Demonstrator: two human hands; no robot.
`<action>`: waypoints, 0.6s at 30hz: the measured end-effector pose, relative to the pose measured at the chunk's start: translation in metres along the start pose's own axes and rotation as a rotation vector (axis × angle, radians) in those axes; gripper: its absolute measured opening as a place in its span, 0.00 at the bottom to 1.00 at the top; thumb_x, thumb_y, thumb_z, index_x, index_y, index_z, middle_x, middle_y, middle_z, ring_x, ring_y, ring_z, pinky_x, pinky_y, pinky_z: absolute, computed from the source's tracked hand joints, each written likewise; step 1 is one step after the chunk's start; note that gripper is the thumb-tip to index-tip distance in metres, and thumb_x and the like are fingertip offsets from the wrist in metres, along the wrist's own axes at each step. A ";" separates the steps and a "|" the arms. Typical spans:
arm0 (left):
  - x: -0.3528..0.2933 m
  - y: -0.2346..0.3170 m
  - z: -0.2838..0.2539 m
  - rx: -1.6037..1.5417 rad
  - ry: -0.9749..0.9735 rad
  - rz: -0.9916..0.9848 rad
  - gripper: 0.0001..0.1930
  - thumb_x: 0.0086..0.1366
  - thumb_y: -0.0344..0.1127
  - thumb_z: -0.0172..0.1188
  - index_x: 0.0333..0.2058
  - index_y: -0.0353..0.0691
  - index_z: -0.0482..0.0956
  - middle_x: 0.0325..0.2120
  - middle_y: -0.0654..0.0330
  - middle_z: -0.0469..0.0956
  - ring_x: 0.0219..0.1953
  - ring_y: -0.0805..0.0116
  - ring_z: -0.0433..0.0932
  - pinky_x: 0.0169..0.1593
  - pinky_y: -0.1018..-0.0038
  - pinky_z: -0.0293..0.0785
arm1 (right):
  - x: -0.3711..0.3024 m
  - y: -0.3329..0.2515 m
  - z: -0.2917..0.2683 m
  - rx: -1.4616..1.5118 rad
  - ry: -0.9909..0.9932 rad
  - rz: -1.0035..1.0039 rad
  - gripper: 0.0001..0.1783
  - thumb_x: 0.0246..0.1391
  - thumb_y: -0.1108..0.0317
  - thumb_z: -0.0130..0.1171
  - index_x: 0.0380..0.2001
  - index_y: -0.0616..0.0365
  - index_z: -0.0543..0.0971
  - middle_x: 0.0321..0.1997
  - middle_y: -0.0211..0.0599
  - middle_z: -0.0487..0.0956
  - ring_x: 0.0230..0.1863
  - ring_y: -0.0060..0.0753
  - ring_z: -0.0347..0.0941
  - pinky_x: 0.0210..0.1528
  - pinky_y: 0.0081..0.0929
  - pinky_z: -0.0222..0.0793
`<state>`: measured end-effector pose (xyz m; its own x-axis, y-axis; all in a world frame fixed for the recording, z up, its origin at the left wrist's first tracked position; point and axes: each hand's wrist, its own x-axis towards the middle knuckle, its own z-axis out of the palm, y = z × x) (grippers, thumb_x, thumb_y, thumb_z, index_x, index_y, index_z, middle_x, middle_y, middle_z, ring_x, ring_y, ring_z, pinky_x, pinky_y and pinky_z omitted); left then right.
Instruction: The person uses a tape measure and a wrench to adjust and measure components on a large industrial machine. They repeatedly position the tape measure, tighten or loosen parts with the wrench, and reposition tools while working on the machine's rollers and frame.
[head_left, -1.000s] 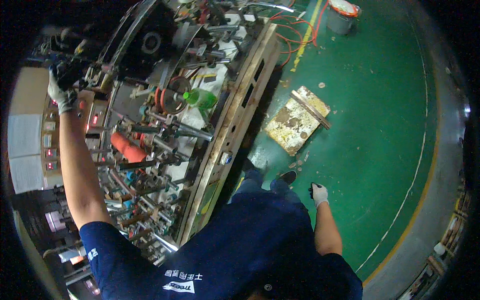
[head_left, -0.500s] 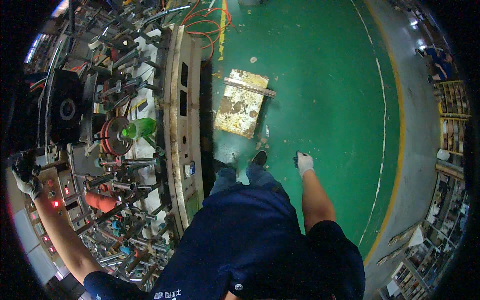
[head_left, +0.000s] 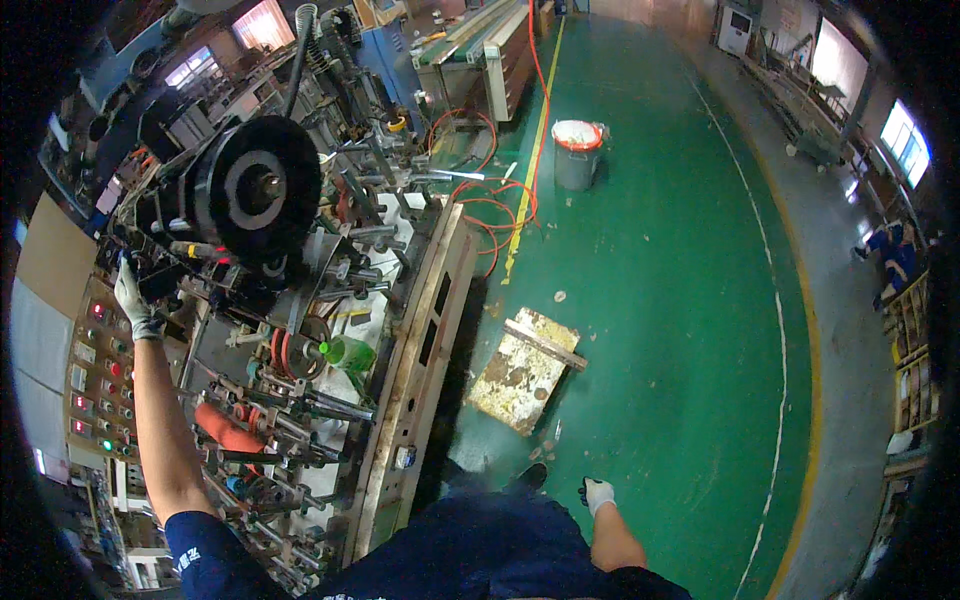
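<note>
Left hand, gloved, mid-left of frame, at the dark rear of the black machine unit, upper left; from my remote feed I can't tell whether its fingers grip. Right hand, gloved, lower centre over green floor: fingers curled, closure unclear to me. Green bottle left of centre, below unit.

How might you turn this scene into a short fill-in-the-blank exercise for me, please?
1. Of the left hand and the right hand, only the ____ one is up at the machine.
2. The bottle and the floor share the colour ____.
3. The outside of the bucket, below its orange rim, is ____.

Missing words: left; green; grey.
</note>
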<state>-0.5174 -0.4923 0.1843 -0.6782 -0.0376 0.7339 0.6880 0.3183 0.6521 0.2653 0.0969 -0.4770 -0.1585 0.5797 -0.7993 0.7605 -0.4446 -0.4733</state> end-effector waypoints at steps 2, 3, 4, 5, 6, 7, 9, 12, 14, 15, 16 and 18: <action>-0.004 0.011 0.005 -0.084 -0.041 -0.039 0.25 0.78 0.48 0.51 0.54 0.30 0.81 0.46 0.59 0.84 0.44 0.71 0.80 0.52 0.74 0.75 | 0.009 -0.007 -0.003 0.000 0.016 -0.053 0.14 0.64 0.61 0.64 0.44 0.61 0.82 0.34 0.40 0.86 0.26 0.33 0.80 0.25 0.35 0.75; -0.004 0.023 0.008 -0.124 -0.062 -0.054 0.24 0.78 0.48 0.52 0.53 0.30 0.82 0.45 0.60 0.84 0.44 0.72 0.80 0.52 0.74 0.75 | 0.014 -0.013 -0.003 0.001 0.020 -0.081 0.14 0.63 0.61 0.64 0.43 0.61 0.82 0.34 0.40 0.86 0.25 0.33 0.80 0.24 0.35 0.75; 0.005 0.020 0.002 -0.061 -0.051 -0.003 0.26 0.79 0.49 0.51 0.56 0.29 0.80 0.48 0.58 0.83 0.48 0.71 0.80 0.56 0.74 0.73 | 0.019 -0.020 -0.001 -0.004 0.021 -0.095 0.14 0.63 0.61 0.64 0.43 0.61 0.82 0.34 0.40 0.86 0.25 0.34 0.80 0.24 0.36 0.75; 0.001 0.025 0.003 -0.059 -0.057 -0.016 0.26 0.79 0.47 0.49 0.59 0.27 0.77 0.52 0.53 0.82 0.52 0.67 0.80 0.59 0.70 0.73 | 0.026 -0.024 -0.001 -0.021 0.029 -0.104 0.13 0.63 0.61 0.64 0.43 0.61 0.83 0.34 0.41 0.86 0.25 0.34 0.80 0.24 0.36 0.75; -0.008 0.028 0.012 -0.062 -0.067 -0.039 0.26 0.79 0.45 0.47 0.62 0.26 0.74 0.56 0.49 0.80 0.56 0.64 0.80 0.62 0.67 0.73 | 0.030 -0.022 -0.006 -0.041 0.044 -0.107 0.13 0.63 0.61 0.64 0.42 0.60 0.83 0.35 0.42 0.86 0.25 0.34 0.80 0.24 0.37 0.75; -0.013 0.031 0.005 0.020 -0.023 -0.021 0.26 0.79 0.45 0.49 0.61 0.27 0.75 0.57 0.50 0.80 0.57 0.65 0.79 0.63 0.68 0.71 | 0.034 -0.018 -0.006 -0.038 0.041 -0.085 0.14 0.63 0.60 0.64 0.43 0.61 0.83 0.36 0.43 0.86 0.27 0.36 0.80 0.27 0.38 0.76; -0.003 0.042 -0.010 0.195 0.075 0.031 0.24 0.78 0.44 0.51 0.61 0.30 0.76 0.59 0.52 0.79 0.60 0.67 0.77 0.66 0.72 0.67 | 0.045 -0.021 0.009 -0.025 0.019 -0.060 0.17 0.62 0.59 0.65 0.45 0.62 0.83 0.39 0.46 0.86 0.32 0.42 0.82 0.32 0.41 0.78; -0.037 0.082 0.038 0.281 0.160 -0.075 0.23 0.74 0.48 0.60 0.58 0.36 0.82 0.56 0.58 0.83 0.57 0.71 0.78 0.63 0.76 0.68 | -0.021 -0.055 -0.007 -0.373 0.103 -0.249 0.19 0.66 0.58 0.58 0.50 0.63 0.80 0.43 0.51 0.85 0.40 0.50 0.82 0.44 0.43 0.78; -0.053 0.119 0.092 0.184 0.199 -0.177 0.24 0.68 0.51 0.68 0.54 0.41 0.85 0.47 0.63 0.87 0.46 0.74 0.81 0.54 0.75 0.75 | 0.013 -0.014 -0.014 -0.655 0.014 -0.394 0.20 0.71 0.59 0.45 0.53 0.59 0.80 0.42 0.55 0.84 0.45 0.52 0.81 0.50 0.44 0.76; -0.070 0.169 0.112 0.369 0.176 -0.335 0.24 0.70 0.50 0.65 0.59 0.42 0.82 0.52 0.60 0.85 0.49 0.75 0.81 0.56 0.77 0.74 | 0.000 -0.023 -0.014 -0.358 -0.055 -0.247 0.18 0.67 0.58 0.53 0.49 0.62 0.80 0.39 0.48 0.84 0.37 0.45 0.81 0.40 0.40 0.75; -0.070 0.147 0.067 0.266 0.180 -0.254 0.23 0.70 0.49 0.66 0.56 0.39 0.83 0.47 0.62 0.85 0.46 0.76 0.79 0.52 0.77 0.74 | -0.008 -0.039 -0.009 -0.105 -0.136 -0.115 0.18 0.64 0.58 0.62 0.45 0.64 0.80 0.35 0.41 0.84 0.28 0.38 0.80 0.31 0.37 0.75; -0.050 0.116 0.021 0.363 0.166 0.052 0.22 0.72 0.49 0.64 0.49 0.33 0.85 0.39 0.65 0.85 0.39 0.77 0.76 0.43 0.76 0.74 | -0.036 -0.047 0.001 0.012 -0.282 -0.021 0.16 0.65 0.59 0.61 0.43 0.63 0.80 0.34 0.38 0.85 0.27 0.37 0.79 0.28 0.37 0.74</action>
<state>-0.4093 -0.4340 0.2194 -0.5740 -0.1556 0.8039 0.5642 0.6364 0.5260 0.2341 0.0963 -0.4264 -0.3446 0.3769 -0.8598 0.7477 -0.4435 -0.4941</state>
